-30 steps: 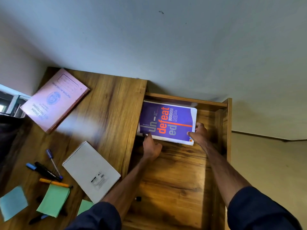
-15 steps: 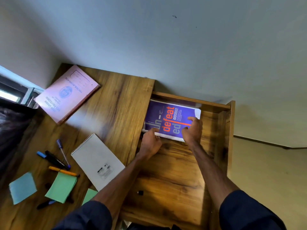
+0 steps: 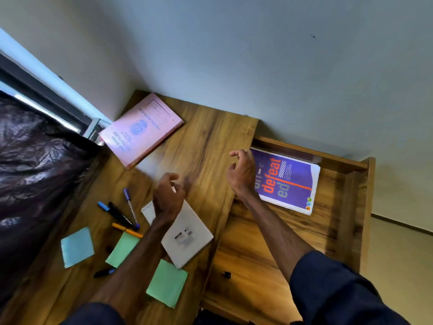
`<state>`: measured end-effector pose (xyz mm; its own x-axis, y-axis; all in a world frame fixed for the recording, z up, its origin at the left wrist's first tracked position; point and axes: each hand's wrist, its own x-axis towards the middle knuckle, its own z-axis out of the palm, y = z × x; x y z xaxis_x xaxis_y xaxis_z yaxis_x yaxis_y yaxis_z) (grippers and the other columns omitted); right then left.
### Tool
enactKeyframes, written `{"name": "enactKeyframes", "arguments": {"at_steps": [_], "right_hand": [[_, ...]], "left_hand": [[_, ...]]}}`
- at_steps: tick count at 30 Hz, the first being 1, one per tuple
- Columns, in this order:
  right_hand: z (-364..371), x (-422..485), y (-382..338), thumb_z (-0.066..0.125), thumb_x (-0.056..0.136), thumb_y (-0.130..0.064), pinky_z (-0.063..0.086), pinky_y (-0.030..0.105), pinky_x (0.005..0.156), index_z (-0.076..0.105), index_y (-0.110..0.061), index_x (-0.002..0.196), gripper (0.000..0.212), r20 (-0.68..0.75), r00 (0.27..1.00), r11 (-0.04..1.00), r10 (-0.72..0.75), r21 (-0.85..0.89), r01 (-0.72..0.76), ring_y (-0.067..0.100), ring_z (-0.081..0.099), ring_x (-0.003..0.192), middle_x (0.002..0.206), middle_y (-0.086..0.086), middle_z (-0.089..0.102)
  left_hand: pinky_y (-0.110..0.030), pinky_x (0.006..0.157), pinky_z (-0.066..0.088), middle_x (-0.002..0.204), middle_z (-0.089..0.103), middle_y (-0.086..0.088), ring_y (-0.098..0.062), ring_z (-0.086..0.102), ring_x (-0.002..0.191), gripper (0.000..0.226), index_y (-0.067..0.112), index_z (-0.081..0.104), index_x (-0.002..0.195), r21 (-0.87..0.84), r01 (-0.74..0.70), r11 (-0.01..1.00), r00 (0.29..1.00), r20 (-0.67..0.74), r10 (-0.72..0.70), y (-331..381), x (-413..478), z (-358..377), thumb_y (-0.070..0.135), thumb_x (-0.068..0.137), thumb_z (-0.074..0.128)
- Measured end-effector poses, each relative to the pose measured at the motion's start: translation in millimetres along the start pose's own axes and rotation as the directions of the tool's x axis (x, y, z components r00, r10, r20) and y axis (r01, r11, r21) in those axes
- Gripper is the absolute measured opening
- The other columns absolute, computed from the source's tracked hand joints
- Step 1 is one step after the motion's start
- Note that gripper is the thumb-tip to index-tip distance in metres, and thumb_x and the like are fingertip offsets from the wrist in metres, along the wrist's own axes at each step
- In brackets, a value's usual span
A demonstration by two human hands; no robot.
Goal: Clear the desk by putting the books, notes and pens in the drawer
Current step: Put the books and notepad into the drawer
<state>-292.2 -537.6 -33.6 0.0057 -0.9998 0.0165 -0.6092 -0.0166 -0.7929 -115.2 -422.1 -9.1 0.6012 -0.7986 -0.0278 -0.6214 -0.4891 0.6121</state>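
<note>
Pink book (image 3: 143, 130) is lying at the tabletop's (image 3: 206, 146) far left corner, likely light and stiff, best pinched at its near edge. Left grip (image 3: 167, 198) and right grip (image 3: 242, 174) are hovering empty, fingers loose.

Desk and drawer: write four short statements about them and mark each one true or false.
1. The purple book lies in the open drawer. True.
2. The right hand grips the purple book. False: it hovers empty at the book's left edge, fingers loosely curled.
3. The pink book is in the drawer. False: it lies on the desk, near the far left corner.
4. The left hand is over the spiral notepad. True.
</note>
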Motion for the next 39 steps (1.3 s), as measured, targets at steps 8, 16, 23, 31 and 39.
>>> {"name": "enactKeyframes", "arguments": {"at_steps": [8,16,23,31,39], "right_hand": [[79,20,-60,0.063,0.082,-0.004,0.043,0.025,0.092,0.060,-0.012,0.117,0.036,0.267,0.952,0.982,-0.147,-0.077,0.173,0.023,0.058,0.110,0.117,0.007,0.061],[159,90,-112,0.066,0.086,-0.021,0.036,0.037,0.110,0.039,0.000,0.143,0.066,0.452,0.889,0.943,-0.068,-0.261,0.205,0.033,0.042,0.136,0.143,0.019,0.047],[187,129,-140,0.071,0.084,-0.033,0.027,0.036,0.120,0.028,0.001,0.152,0.087,0.486,0.874,0.933,0.025,-0.325,0.155,0.031,0.030,0.147,0.156,0.018,0.036],[137,124,-107,0.068,0.089,-0.035,0.048,0.025,0.064,0.068,-0.011,0.102,0.027,0.517,0.821,0.967,0.241,-0.060,-0.246,0.016,0.067,0.088,0.097,0.001,0.073],[35,62,-59,0.053,0.103,-0.013,0.062,0.038,0.074,0.055,-0.018,0.133,0.031,0.647,0.713,0.696,0.271,0.380,-0.609,0.025,0.068,0.111,0.123,0.007,0.070]], "left_hand": [[-0.037,0.085,0.050,0.107,0.068,-0.014,-0.033,0.064,0.101,0.027,0.009,0.066,0.105,-0.004,0.186,0.983,0.970,-0.158,-0.184,-58,71,-29,0.007,0.080,0.060],[-0.044,0.111,0.037,0.141,0.043,-0.022,-0.039,0.041,0.130,0.065,-0.001,0.044,0.136,-0.018,0.386,0.922,0.905,-0.188,-0.382,-88,127,-47,0.017,0.076,0.062],[-0.040,0.111,0.036,0.143,0.042,-0.020,-0.037,0.039,0.136,0.081,-0.001,0.033,0.147,-0.072,0.447,0.891,0.893,-0.024,-0.450,-114,160,-57,0.033,0.084,0.072],[-0.039,0.094,0.057,0.122,0.069,-0.008,-0.023,0.067,0.107,0.068,0.003,0.061,0.123,-0.373,0.558,0.741,0.821,0.118,-0.558,-135,165,-67,0.046,0.075,0.083],[-0.037,0.087,0.061,0.122,0.072,-0.007,-0.024,0.071,0.107,0.046,0.011,0.058,0.133,-0.680,0.469,0.564,0.882,0.324,-0.343,-79,117,-50,0.013,0.089,0.073]]}}
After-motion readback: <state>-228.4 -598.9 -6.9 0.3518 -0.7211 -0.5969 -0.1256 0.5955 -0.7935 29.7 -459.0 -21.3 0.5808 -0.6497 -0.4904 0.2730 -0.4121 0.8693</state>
